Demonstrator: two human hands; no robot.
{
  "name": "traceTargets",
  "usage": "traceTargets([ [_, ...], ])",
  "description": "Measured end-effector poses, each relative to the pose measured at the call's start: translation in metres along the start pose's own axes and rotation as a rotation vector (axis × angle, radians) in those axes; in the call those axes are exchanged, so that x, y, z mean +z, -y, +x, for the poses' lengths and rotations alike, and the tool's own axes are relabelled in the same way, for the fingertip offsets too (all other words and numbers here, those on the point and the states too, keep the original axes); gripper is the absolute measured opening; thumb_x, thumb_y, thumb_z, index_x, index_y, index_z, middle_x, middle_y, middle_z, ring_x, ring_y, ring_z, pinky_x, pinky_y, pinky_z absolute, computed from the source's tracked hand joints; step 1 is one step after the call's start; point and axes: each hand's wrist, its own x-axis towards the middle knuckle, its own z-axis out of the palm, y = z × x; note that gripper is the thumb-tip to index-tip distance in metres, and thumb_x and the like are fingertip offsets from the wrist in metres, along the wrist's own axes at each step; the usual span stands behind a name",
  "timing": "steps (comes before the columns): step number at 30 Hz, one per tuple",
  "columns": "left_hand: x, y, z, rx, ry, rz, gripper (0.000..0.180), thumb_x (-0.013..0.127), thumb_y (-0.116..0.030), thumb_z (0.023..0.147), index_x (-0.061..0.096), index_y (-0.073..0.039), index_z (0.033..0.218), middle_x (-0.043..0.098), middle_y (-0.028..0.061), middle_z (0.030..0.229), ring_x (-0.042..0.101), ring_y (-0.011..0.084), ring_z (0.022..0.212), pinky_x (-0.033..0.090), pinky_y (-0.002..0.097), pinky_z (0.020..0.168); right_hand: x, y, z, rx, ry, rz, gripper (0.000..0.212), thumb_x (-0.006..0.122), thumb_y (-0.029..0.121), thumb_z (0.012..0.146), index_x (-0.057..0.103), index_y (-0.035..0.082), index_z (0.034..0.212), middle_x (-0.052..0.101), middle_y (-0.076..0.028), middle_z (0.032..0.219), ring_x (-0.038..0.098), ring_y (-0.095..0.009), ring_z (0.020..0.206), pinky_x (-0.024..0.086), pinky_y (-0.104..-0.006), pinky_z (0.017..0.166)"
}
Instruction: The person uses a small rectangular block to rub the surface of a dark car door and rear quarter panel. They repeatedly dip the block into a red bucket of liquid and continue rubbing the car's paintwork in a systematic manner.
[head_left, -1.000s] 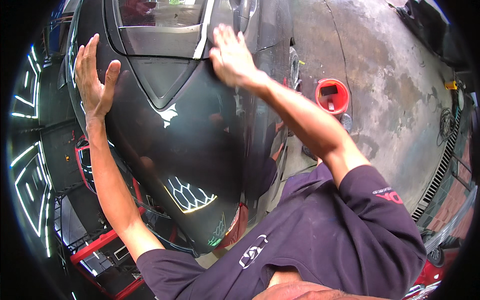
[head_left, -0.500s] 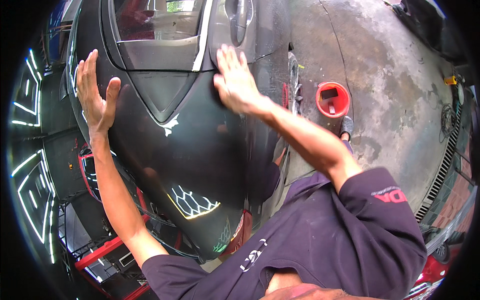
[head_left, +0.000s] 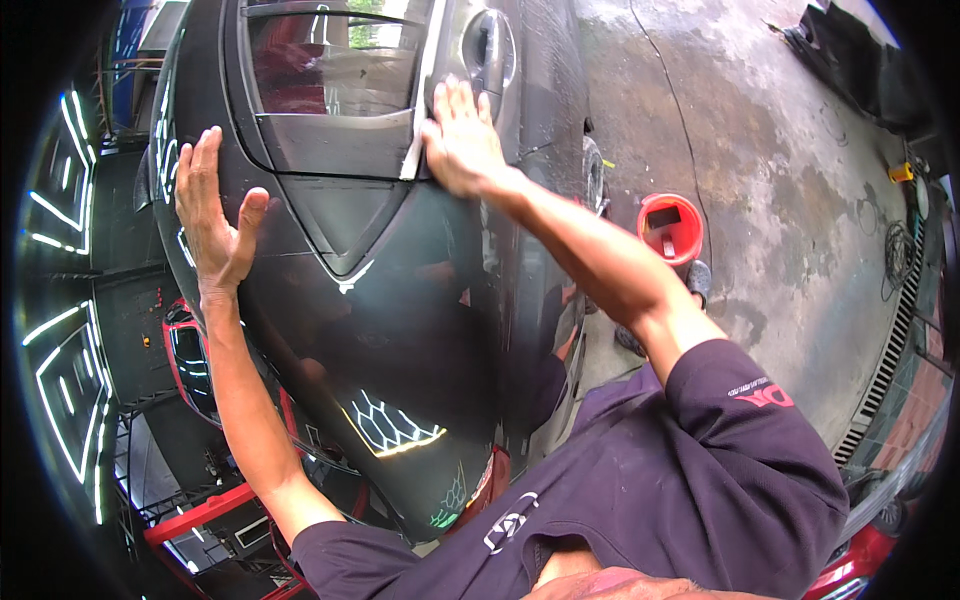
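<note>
My right hand (head_left: pixel 463 140) lies flat on the dark car body (head_left: pixel 400 300), fingers extended and close together. It rests beside the lower end of the pale window trim strip (head_left: pixel 425 90), just short of the door handle (head_left: pixel 490 55). My left hand (head_left: pixel 215 220) is at the roof side of the car, its fingers stretched up and thumb apart. Whether its palm touches the paint, I cannot tell. Neither hand holds anything visible. Between them sit the rear side window (head_left: pixel 335 70) and its pointed corner pane (head_left: pixel 325 215). Ceiling lights reflect in the glossy panel.
A red bucket (head_left: pixel 670 228) with dark and pale items inside stands on the wet concrete floor (head_left: pixel 790 150), near my shoe (head_left: pixel 700 280). A thin cable (head_left: pixel 665 75) runs past it. A drain grate (head_left: pixel 880 370) lies at right. Another red car (head_left: pixel 188 355) is at left.
My right hand has slid forward over the panel, toward the door handle and alongside the trim strip. My left hand keeps about the same place on the car. The view has shifted slightly.
</note>
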Motion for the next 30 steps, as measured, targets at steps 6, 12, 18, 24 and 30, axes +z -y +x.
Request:
traceTargets([
  [6,0.007,0.003,-0.005,-0.014,0.001,-0.037,0.100,0.049,-0.084,0.094,0.041,-0.013,0.163,0.044,0.0102,0.165,0.028,0.0374,0.159,0.020,0.0553,0.129,0.015,0.006,-0.036,0.005,0.051,-0.065,0.071,0.036,0.033,0.110,0.022,-0.011,0.163,0.017,-0.030,0.174,0.010,-0.042,0.164,0.004,-0.0542,0.132],
  [12,0.007,0.001,0.001,-0.017,-0.029,-0.063,0.098,0.053,-0.082,0.093,0.042,-0.014,0.162,0.045,0.0121,0.164,0.028,0.0395,0.158,0.019,0.0577,0.128,0.000,-0.003,0.057,0.100,-0.033,-0.029,0.073,0.031,0.037,0.110,0.023,-0.012,0.163,0.020,-0.031,0.172,0.012,-0.044,0.163,0.004,-0.0533,0.132],
  [18,0.003,0.003,-0.004,-0.019,-0.023,-0.056,0.100,0.055,-0.083,0.092,0.041,-0.014,0.163,0.043,0.0134,0.165,0.028,0.0413,0.158,0.020,0.0589,0.127,0.013,-0.002,-0.003,0.039,0.014,0.041,0.075,0.036,0.036,0.108,0.020,-0.011,0.164,0.014,-0.029,0.175,0.009,-0.041,0.164,0.001,-0.0524,0.133],
  [24,0.003,0.001,-0.002,-0.026,-0.016,-0.070,0.101,0.054,-0.084,0.091,0.041,-0.014,0.163,0.044,0.0124,0.164,0.027,0.0407,0.158,0.021,0.0585,0.127,0.007,-0.020,0.080,0.065,-0.034,0.007,0.077,0.036,0.038,0.109,0.018,-0.013,0.164,0.015,-0.031,0.174,0.008,-0.042,0.164,0.003,-0.0535,0.133],
  [30,0.003,0.000,0.004,0.000,-0.003,-0.046,0.101,0.052,-0.084,0.092,0.040,-0.013,0.164,0.044,0.0111,0.165,0.028,0.0392,0.158,0.021,0.0571,0.127,0.009,-0.023,0.079,0.035,-0.104,0.031,0.076,0.036,0.037,0.108,0.019,-0.012,0.164,0.014,-0.029,0.174,0.008,-0.043,0.164,0.003,-0.0519,0.133],
])
